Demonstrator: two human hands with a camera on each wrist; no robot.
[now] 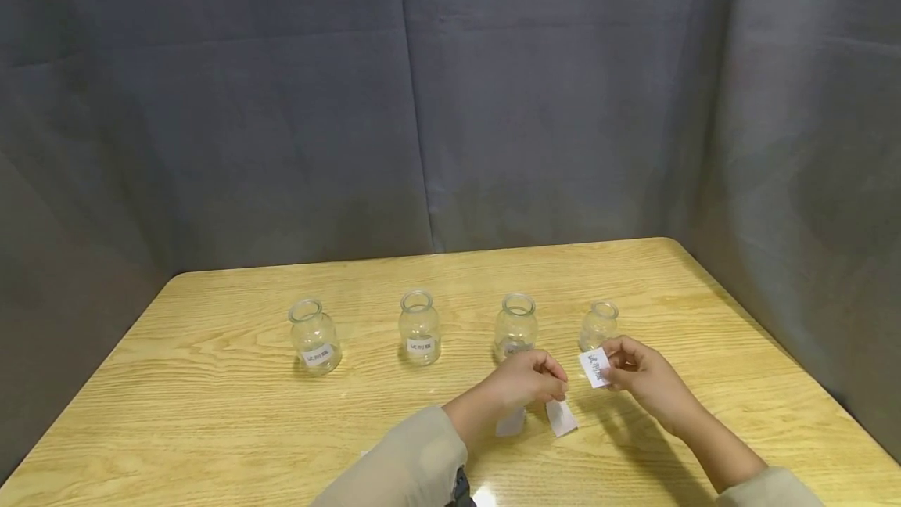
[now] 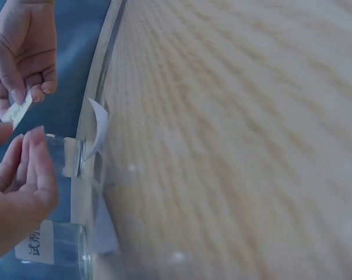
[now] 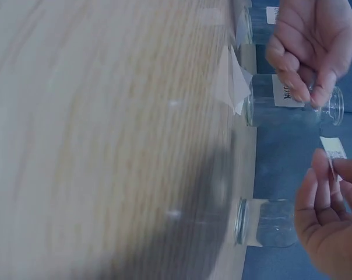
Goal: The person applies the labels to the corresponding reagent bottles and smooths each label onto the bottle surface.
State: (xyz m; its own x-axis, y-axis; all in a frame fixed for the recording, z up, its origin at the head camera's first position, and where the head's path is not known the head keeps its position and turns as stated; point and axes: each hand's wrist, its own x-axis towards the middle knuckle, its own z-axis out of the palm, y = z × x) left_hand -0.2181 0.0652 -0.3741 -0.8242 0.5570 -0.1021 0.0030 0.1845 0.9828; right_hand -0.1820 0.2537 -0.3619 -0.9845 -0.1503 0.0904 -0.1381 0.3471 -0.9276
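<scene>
My right hand [image 1: 644, 378] pinches a small white label [image 1: 594, 367] with handwritten dark characters between thumb and fingers. It is held up in front of the rightmost glass jar [image 1: 601, 322], on which I see no label. My left hand [image 1: 528, 378] is just left of it, thumb and fingertips close together, with nothing visible between them. Below the left hand lie a curled white paper piece [image 1: 561, 418] and another white paper piece [image 1: 511, 422]. Behind that hand stands a labelled glass jar [image 1: 516, 323], its label partly hidden by the fingers.
Two more open glass jars with white labels stand to the left, one near the middle [image 1: 420, 323] and one farther left [image 1: 313, 335]. All rest upright on a wood-grain table [image 1: 211, 413]. A grey curtain [image 1: 296, 139] surrounds the table's back and sides.
</scene>
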